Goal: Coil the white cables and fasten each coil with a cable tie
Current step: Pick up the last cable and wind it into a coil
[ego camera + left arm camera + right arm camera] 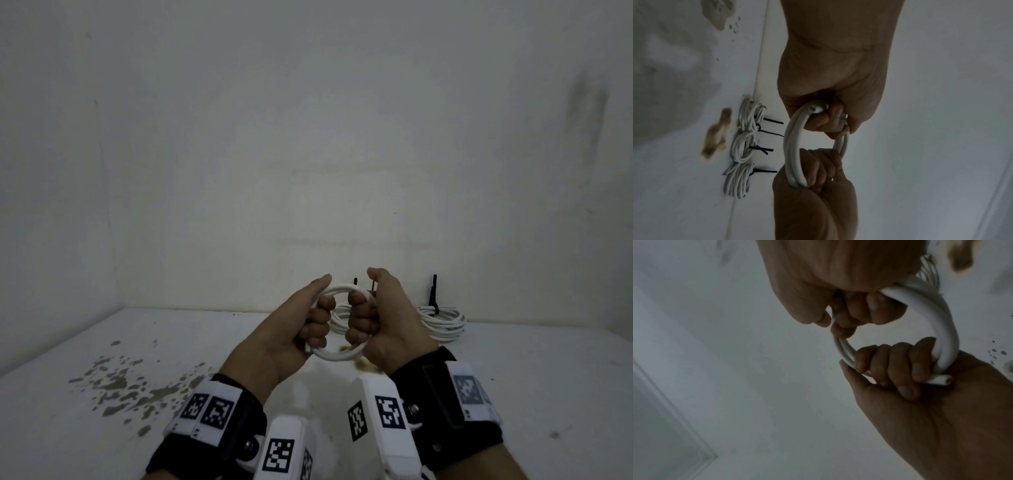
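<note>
White cable coil (337,322) gripped by curled left hand (294,337), right hand (380,325)

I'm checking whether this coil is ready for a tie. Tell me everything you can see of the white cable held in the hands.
The white cable is thick, smooth and round, plastic-looking, bent into a small ring of a few turns held above the table. The left hand grips its left side, the right hand its right side, fingers curled through the ring. One cut end shows at the left hand's fingers. No tie can be seen on it.
</note>
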Motion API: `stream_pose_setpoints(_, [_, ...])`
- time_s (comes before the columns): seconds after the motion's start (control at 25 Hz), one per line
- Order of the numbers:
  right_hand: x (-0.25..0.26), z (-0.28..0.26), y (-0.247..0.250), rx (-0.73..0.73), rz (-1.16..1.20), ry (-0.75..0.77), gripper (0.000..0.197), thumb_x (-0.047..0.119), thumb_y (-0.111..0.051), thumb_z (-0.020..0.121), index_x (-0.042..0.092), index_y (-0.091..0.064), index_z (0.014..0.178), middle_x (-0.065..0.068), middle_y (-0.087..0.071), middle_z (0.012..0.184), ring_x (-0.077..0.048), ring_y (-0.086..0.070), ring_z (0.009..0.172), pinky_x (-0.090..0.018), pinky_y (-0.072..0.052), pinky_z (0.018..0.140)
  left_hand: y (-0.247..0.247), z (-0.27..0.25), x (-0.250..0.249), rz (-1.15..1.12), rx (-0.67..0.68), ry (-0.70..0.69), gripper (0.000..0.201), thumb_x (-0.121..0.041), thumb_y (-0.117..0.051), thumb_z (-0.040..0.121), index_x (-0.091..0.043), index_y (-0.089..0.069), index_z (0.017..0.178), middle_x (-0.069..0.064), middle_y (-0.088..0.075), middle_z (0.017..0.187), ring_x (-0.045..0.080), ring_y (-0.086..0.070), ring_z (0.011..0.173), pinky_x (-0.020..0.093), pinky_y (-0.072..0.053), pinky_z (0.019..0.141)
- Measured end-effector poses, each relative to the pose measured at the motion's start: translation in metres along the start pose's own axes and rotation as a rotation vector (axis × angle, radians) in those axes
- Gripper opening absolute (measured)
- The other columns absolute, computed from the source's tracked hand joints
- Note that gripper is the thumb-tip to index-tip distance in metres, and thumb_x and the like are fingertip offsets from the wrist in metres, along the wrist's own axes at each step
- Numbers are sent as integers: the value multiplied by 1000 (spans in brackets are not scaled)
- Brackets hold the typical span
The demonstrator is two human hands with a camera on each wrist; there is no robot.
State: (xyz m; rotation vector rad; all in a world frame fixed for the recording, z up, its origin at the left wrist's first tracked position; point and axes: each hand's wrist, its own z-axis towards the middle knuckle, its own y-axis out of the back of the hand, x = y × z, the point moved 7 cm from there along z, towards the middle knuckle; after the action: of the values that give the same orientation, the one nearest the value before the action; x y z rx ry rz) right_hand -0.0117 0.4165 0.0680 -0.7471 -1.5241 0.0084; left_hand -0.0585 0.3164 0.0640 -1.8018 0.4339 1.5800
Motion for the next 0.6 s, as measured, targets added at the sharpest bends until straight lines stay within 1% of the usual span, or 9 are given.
stream_pose_setpoints(0.08, [-2,0,-2,52,-31,-23,58,50,-40,96,13,-44,52,5,-23,42,-11,-17,32,-18,-19,40,2,-1,0,-3,-36,9,44,-43,-57,93,-21,-41,58,-10,-19,47,6,-16,34,19,-17,37])
stream_pose_setpoints(0.16, [-5,-6,-7,172,-125,-49,61,52,-38,99,10,-51,57,0,-34,44,-16,-32,36,-24,-35,45,11,-2,-1,77,-125,-16,45,-44,-60,91,-22,-39,57,-9,-20,47,8,-17,35,21,-18,37])
stream_pose_setpoints(0.24, [-4,-12,0,194,-351,5,60,52,-39,102,5,-64,72,-10,-56,57,-26,-55,53,-37,-51,64,20,-3,-1,176,-206,-52,43,-44,-61,90,-20,-42,60,-7,-24,48,9,-21,37,22,-21,39])
stream_pose_setpoints(0.28, [1,-15,9,153,-499,43,58,51,-40,102,4,-69,83,-13,-66,68,-29,-63,64,-39,-54,72,22,-3,2,210,-228,-58,42,-44,-60,91,-19,-43,61,-6,-25,49,10,-22,38,23,-22,40])
stream_pose_setpoints(0.32, [8,-17,20,97,-636,78,55,51,-41,103,4,-70,94,-13,-70,78,-28,-66,73,-39,-55,74,23,-1,6,233,-241,-51,42,-44,-59,92,-18,-44,63,-6,-26,49,11,-23,38,23,-23,41])
stream_pose_setpoints(0.36, [18,-19,35,43,-754,97,53,51,-42,102,6,-69,101,-13,-72,84,-27,-68,76,-37,-56,72,22,0,13,243,-244,-28,41,-43,-59,92,-17,-45,63,-6,-26,49,11,-23,39,23,-23,41])
stream_pose_setpoints(0.44, [37,-25,72,-19,-982,70,49,50,-43,102,8,-68,101,-11,-72,86,-25,-68,72,-34,-57,65,17,4,30,227,-228,23,42,-42,-58,93,-17,-44,63,-7,-25,48,11,-21,40,24,-22,43])
stream_pose_setpoints(0.52, [48,-38,111,-37,-1310,-40,49,49,-44,102,8,-69,96,-8,-71,82,-22,-66,64,-30,-54,58,8,10,45,181,-203,68,43,-41,-58,93,-18,-41,61,-7,-23,49,11,-18,40,25,-19,45])
stream_pose_setpoints(0.6, [49,-58,150,-12,-1688,-223,53,52,-43,101,8,-69,89,-5,-71,78,-18,-63,58,-26,-50,54,-3,14,57,148,-183,106,44,-40,-57,95,-18,-40,61,-7,-23,47,10,-18,37,25,-18,45])
